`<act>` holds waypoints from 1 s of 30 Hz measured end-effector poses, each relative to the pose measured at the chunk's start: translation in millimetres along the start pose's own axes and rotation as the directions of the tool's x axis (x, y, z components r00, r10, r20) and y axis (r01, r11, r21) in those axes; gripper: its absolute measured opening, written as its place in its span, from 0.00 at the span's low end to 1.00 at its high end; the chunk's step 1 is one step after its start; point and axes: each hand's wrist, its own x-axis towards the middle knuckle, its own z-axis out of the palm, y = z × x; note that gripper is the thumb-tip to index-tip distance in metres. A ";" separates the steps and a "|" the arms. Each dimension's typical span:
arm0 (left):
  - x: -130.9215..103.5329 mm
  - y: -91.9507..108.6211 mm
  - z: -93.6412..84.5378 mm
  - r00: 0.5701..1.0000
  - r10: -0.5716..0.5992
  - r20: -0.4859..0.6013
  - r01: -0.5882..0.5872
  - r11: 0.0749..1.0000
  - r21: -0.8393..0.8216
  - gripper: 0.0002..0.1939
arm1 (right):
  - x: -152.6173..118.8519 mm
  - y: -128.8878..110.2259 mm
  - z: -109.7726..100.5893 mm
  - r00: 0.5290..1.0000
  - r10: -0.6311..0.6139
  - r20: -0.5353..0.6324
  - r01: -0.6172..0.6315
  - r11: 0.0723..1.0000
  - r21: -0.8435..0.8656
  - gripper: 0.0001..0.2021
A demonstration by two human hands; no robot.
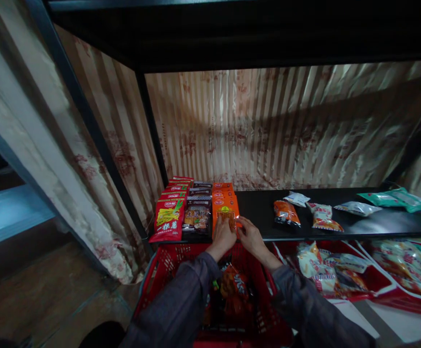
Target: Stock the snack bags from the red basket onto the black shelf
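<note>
The front orange snack packet stands leaning in a row of similar orange packets on the black shelf. My left hand rests with its fingers against the lower front of this packet. With fingertips at its right edge, my right hand grips the same packet; its thumb is partly hidden. Directly left of it is a row of dark potato-snack packets, and beyond that a row of red snack packets. Below my forearms, a red basket holds more packets, some orange-brown.
Several loose packets lie along the shelf, among them an orange one and green ones. Red baskets with snacks stand at right. Striped curtain backs the shelf; a dark post stands at left.
</note>
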 end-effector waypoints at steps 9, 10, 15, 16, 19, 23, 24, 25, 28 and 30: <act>120.0 -14.0 14.6 0.999 -0.035 -0.015 0.035 0.999 0.032 0.32 | 112.6 53.1 14.5 0.972 0.217 0.090 -0.206 0.971 -0.122 0.19; 129.2 -16.2 18.2 0.999 -0.041 -0.006 0.041 0.998 0.048 0.32 | 124.6 59.1 19.9 0.961 0.262 0.089 -0.253 0.961 -0.109 0.20; 161.3 -21.9 39.0 1.000 -0.030 0.008 0.029 0.990 0.137 0.30 | 169.9 94.3 44.7 0.904 0.421 0.070 -0.421 0.907 -0.013 0.26; 164.7 -22.8 44.0 1.000 -0.022 -0.004 0.022 0.989 0.146 0.29 | 175.4 101.2 48.6 0.896 0.438 0.078 -0.439 0.898 0.001 0.27; 168.7 -26.2 58.3 0.998 0.013 -0.067 -0.002 0.988 0.157 0.28 | 185.5 116.5 57.9 0.872 0.475 0.120 -0.484 0.873 0.064 0.29; 166.2 -28.9 67.7 0.993 0.041 -0.107 -0.023 0.987 0.162 0.27 | 191.2 122.8 64.4 0.863 0.479 0.162 -0.500 0.857 0.125 0.25; 165.5 -28.7 67.9 0.993 0.043 -0.105 -0.025 0.985 0.170 0.27 | 192.1 123.2 65.1 0.864 0.475 0.168 -0.497 0.858 0.128 0.23; 164.9 -28.3 67.6 0.993 0.048 -0.103 -0.029 0.983 0.182 0.28 | 193.0 123.6 65.7 0.865 0.470 0.174 -0.493 0.861 0.126 0.21; 164.4 -26.3 66.0 0.994 0.069 -0.087 -0.046 0.970 0.237 0.28 | 197.3 125.3 67.6 0.870 0.456 0.188 -0.478 0.873 0.094 0.15; 164.5 -25.6 65.9 0.995 0.076 -0.066 -0.056 0.961 0.270 0.28 | 202.6 126.4 69.4 0.871 0.452 0.191 -0.468 0.882 0.047 0.12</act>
